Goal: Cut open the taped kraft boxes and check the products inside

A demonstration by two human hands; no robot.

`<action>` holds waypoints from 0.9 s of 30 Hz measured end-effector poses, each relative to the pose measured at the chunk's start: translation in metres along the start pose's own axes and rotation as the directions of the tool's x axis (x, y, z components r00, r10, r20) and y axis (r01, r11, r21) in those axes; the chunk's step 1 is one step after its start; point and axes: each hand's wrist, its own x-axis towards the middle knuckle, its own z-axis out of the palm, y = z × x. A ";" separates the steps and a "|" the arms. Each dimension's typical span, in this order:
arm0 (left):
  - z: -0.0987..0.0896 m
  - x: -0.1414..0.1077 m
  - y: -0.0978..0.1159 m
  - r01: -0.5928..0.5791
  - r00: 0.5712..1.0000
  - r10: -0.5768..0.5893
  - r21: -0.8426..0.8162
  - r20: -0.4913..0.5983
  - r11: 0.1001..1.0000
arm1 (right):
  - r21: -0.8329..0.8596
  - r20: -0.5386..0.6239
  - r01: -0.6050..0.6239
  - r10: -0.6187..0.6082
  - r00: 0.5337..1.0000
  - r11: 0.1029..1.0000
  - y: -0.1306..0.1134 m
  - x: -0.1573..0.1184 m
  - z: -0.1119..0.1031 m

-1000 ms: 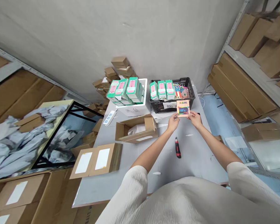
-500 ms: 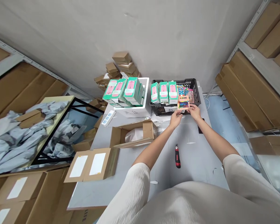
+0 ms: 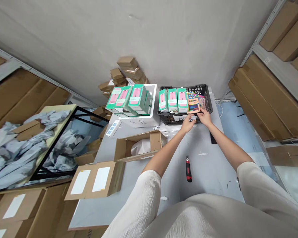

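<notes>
Both my hands are at the front rim of a black plastic crate [image 3: 208, 99]. Between them is a small flat packet [image 3: 193, 106], orange with a colourful printed picture. My right hand [image 3: 204, 117] pinches its lower right corner. At its lower left edge, the fingers of my left hand [image 3: 188, 123] are closed on it. Behind it, more colourful packets [image 3: 201, 100] lie in the crate's right part. Several green and pink boxes [image 3: 172, 99] stand upright in the left part. A paper label on the crate's front is partly covered by my left hand.
Left of the crate, a white foam box [image 3: 152, 112] holds more green boxes [image 3: 137, 97]. An open carton [image 3: 139, 147] with white wrapping stands in front. A red and black utility knife [image 3: 188, 170] lies on the grey table [image 3: 173, 178]. Two labelled cartons [image 3: 95, 180] sit at the left edge.
The orange packet and both hands have shifted slightly, with the packet now lying closer against the other packets in the crate. My view has tilted a little.
</notes>
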 end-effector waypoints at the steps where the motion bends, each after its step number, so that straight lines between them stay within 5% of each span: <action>1: 0.000 -0.001 -0.001 -0.001 1.000 0.001 0.005 0.002 1.000 | -0.029 -0.017 0.012 -0.013 1.000 0.999 0.000 -0.001 -0.002; 7: -0.001 -0.020 -0.005 -0.005 1.000 0.005 0.018 0.016 1.000 | -0.122 -0.097 0.018 -0.030 0.995 0.992 -0.003 -0.018 -0.014; 14: -0.022 -0.067 0.006 -0.049 0.998 0.048 0.047 0.033 0.998 | -0.039 -0.049 0.003 -0.005 0.999 0.999 -0.027 -0.063 -0.014; 20: -0.064 -0.121 0.009 -0.071 0.997 0.071 0.080 -0.002 0.994 | -0.007 0.058 -0.009 0.009 0.998 1.000 -0.062 -0.109 0.010; 27: -0.136 -0.186 -0.001 -0.028 0.994 0.043 0.152 -0.100 0.988 | 0.007 0.244 -0.066 0.063 0.968 0.998 -0.087 -0.160 0.063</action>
